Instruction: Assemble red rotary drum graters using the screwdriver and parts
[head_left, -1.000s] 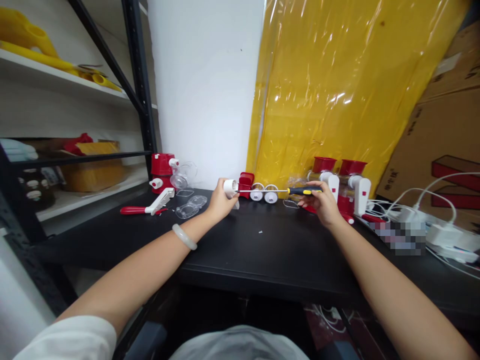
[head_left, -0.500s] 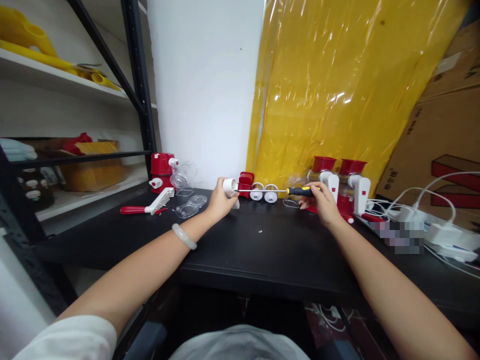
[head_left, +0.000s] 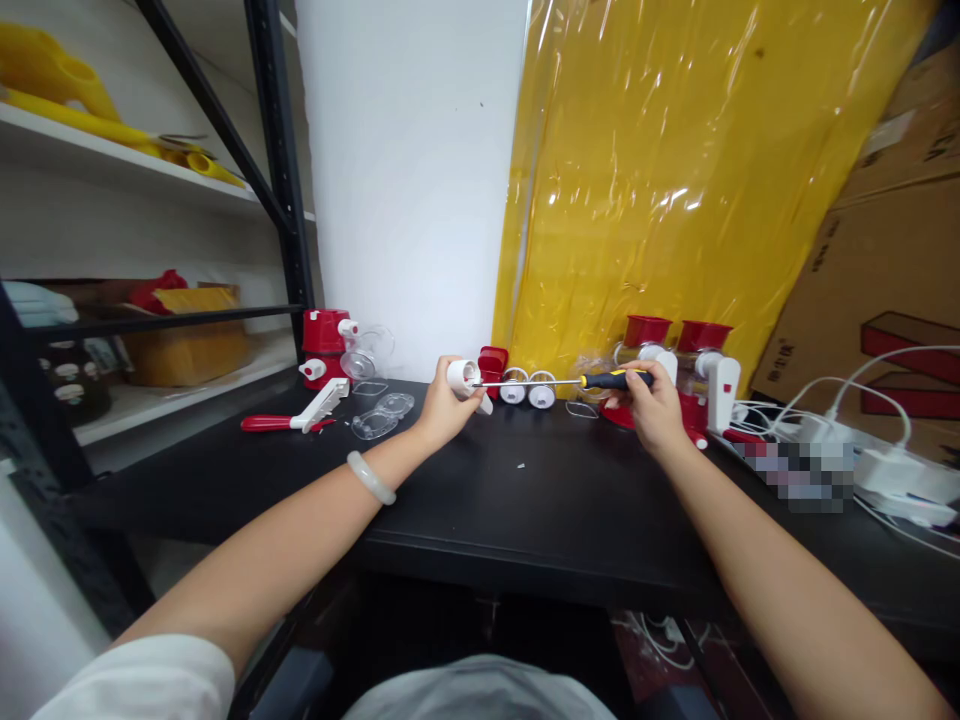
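My left hand (head_left: 448, 408) is closed around a white plastic part (head_left: 463, 374) with a round, hollow end that faces me. In my right hand (head_left: 655, 408) is a screwdriver (head_left: 606, 381) with a black and yellow handle, held level. Its long metal shaft points left, and the tip meets the white part at its open end. Whether a screw sits under the tip is too small to tell. Behind the shaft stand two white-capped round pieces (head_left: 527, 388) and a red plastic part (head_left: 492, 366).
Left on the black table (head_left: 480, 500) lie a red-and-white handle (head_left: 296, 413), clear plastic pieces (head_left: 382, 415) and a red body (head_left: 325, 345). At right stand red-and-white crank devices (head_left: 705, 370), beside white cables and a power strip (head_left: 900, 480). A metal shelf (head_left: 274, 150) borders the left.
The screwdriver and my right hand have shifted slightly right. The white part has turned a little in my left hand, its lower end now pointing more to the right.
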